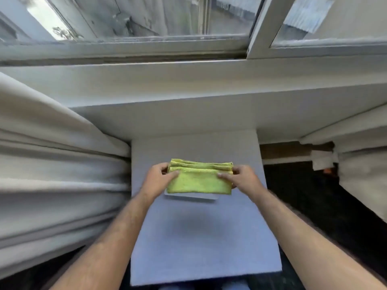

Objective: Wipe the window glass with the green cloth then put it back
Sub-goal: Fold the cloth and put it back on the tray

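A folded green cloth [200, 181] lies in several layers on a small white tray [194, 197] on top of a white table [205, 237]. My left hand [160, 177] grips the cloth's left end, thumb on top. My right hand [243, 178] grips its right end the same way. The window glass [146, 15] is above, behind a white frame [125, 49] and a wide sill [188, 84].
Pale curtains hang at the left [52, 174] and at the right [360, 164]. A second window sash [263, 28] stands right of the pane. Dark floor [314, 206] lies right of the table.
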`<state>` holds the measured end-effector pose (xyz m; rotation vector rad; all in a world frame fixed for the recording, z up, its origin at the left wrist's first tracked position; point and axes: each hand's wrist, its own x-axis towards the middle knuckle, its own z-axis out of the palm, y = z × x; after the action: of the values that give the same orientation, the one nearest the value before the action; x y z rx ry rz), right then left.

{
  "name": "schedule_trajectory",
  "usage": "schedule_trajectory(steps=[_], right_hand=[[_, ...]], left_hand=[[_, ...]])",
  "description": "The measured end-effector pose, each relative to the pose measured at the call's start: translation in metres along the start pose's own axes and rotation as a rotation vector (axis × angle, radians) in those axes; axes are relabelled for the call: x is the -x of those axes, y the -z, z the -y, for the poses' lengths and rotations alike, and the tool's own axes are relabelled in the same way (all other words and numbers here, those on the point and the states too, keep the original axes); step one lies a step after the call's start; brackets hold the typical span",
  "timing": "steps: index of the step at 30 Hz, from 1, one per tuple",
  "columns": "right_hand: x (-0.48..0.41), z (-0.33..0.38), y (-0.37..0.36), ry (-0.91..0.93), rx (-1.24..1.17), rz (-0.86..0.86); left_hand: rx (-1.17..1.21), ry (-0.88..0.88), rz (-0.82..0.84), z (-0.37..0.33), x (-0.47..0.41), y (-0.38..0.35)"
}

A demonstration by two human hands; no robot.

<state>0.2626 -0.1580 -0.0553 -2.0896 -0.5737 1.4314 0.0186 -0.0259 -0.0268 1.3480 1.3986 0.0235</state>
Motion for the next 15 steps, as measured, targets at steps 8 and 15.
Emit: schedule_trajectory(steps=[8,15], right_hand=[[-0.06,-0.095,-0.071,-0.121,0.052,-0.157],[-0.067,-0.103,-0.084,-0.037,0.106,-0.23]], left_hand=[[-0.313,0.046,-0.141,0.096,-0.066,-0.05],[-0.297,0.064,-0.13,0.117,-0.084,-0.055]])
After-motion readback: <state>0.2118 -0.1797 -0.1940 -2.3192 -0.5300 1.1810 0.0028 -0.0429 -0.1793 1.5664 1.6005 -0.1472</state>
